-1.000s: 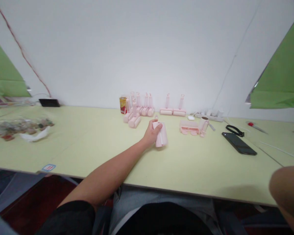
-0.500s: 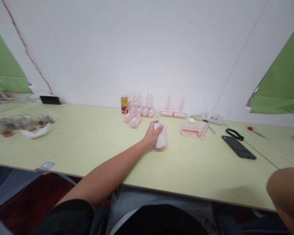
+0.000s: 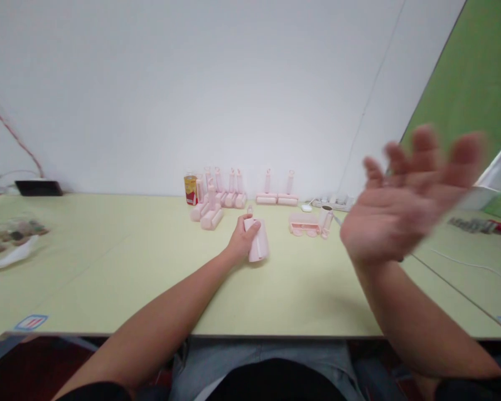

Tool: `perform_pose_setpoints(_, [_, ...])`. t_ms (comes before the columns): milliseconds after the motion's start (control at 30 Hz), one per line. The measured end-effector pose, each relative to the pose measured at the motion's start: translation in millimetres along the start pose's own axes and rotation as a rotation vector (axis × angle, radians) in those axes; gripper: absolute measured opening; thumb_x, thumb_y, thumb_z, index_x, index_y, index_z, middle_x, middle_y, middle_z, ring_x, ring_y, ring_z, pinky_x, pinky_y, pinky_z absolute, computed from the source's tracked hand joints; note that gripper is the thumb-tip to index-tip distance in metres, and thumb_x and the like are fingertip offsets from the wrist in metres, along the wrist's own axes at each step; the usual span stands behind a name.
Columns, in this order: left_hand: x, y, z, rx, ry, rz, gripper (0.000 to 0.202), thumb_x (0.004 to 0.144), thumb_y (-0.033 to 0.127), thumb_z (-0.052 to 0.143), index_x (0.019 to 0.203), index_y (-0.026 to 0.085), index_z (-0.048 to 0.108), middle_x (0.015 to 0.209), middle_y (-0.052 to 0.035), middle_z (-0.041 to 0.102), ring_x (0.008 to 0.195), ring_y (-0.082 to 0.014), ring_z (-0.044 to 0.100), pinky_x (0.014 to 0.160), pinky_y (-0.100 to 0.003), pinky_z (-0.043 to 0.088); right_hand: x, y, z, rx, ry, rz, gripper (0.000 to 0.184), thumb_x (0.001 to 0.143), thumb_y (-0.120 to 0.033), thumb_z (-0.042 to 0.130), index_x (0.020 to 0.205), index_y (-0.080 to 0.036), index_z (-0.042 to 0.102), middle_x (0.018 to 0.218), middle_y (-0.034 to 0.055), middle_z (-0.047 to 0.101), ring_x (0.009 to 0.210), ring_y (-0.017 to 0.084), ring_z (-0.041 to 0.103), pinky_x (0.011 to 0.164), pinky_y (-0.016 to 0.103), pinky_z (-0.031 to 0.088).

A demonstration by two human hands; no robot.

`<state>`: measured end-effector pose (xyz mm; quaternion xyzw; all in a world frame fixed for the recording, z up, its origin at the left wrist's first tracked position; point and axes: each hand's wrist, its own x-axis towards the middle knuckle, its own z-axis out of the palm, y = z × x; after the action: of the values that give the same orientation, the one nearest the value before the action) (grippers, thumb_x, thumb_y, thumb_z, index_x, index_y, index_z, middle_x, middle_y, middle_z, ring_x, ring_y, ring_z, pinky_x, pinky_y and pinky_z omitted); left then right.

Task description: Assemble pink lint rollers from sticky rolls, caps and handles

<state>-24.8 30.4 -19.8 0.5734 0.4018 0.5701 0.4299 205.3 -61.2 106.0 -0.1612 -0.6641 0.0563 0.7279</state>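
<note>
Right hand (image 3: 394,217) is up in view now, over the right side of the bench (image 3: 108,267); half a second ago only part of that arm showed at the right edge. View has swung too, so everything sits further left. Left hand (image 3: 237,242) keeps its grip.

Room: open stretch of bench from the held pink roller (image 3: 259,246) to the near edge, more left of the forearm. Far side is tighter: standing pink rollers (image 3: 231,199) by the wall, an open pink case (image 3: 304,226) to the right.

Held roller: pale pink, smooth, lengthwise seam on top. Sits mid-bench in front of the person; can't tell if it touches the surface. Left fingers wrap its far-left part, thumb on top. Right fingers spread, palm toward camera, motion-blurred, holding nothing.

Long axis of the visible body runs from the hand back toward the person, near end slightly right.
</note>
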Motion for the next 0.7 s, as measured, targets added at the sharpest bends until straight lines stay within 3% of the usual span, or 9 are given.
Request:
perform_pose_setpoints(67, [0.5,-0.4,-0.9,0.024,-0.007,-0.001,0.062,0.08,0.057,0.065,0.126,0.022,0.042,0.091,-0.0018,0.057,0.074,-0.0153,0.055,0.065,-0.027,0.046,-15.7,23.5,17.3,-0.017,0.14,-0.094,0.059,0.093,-0.054,0.041,0.147,-0.037,0.027,0.146,0.0056,0.038,0.131,0.029,0.045,0.103,0.056,0.042])
perform_pose_setpoints(167, [1.4,-0.3,-1.5,0.045,-0.023,-0.001,0.062,0.081,0.058,0.063,0.126,0.022,0.042,0.092,-0.0023,0.058,0.076,-0.0161,0.056,0.066,-0.028,0.046,-51.0,67.2,34.7,-0.174,-0.064,0.098,0.053,0.093,-0.045,0.044,0.142,-0.026,0.036,0.137,0.0133,0.047,0.122,0.028,0.051,0.1,0.051,0.045])
perform_pose_setpoints(267, [2.0,0.8,-1.5,0.084,-0.03,0.01,0.061,0.081,0.057,0.062,0.127,0.022,0.042,0.095,-0.0031,0.058,0.08,-0.0168,0.056,0.071,-0.029,0.046,-84.8,97.1,39.4,-0.212,-0.308,0.234,0.05,0.092,-0.041,0.051,0.137,-0.023,0.043,0.132,0.0143,0.051,0.114,0.026,0.054,0.094,0.046,0.048])
perform_pose_setpoints(433, [2.8,2.7,-1.4,0.136,-0.025,0.027,0.06,0.082,0.057,0.062,0.127,0.021,0.044,0.095,-0.003,0.058,0.081,-0.0173,0.056,0.073,-0.03,0.045,-108.8,109.0,46.4,-0.155,-0.434,0.398,0.051,0.091,-0.039,0.054,0.138,-0.023,0.043,0.135,0.014,0.049,0.112,0.024,0.054,0.09,0.043,0.049])
perform_pose_setpoints(700, [3.9,2.3,-1.4,0.13,-0.05,-0.001,0.062,0.08,0.056,0.063,0.127,0.02,0.044,0.093,-0.003,0.058,0.077,-0.0162,0.055,0.072,-0.03,0.046,-115.3,110.6,50.4,-0.062,-0.516,0.474,0.054,0.091,-0.04,0.055,0.141,-0.025,0.041,0.137,0.0127,0.048,0.108,0.021,0.055,0.086,0.038,0.051])
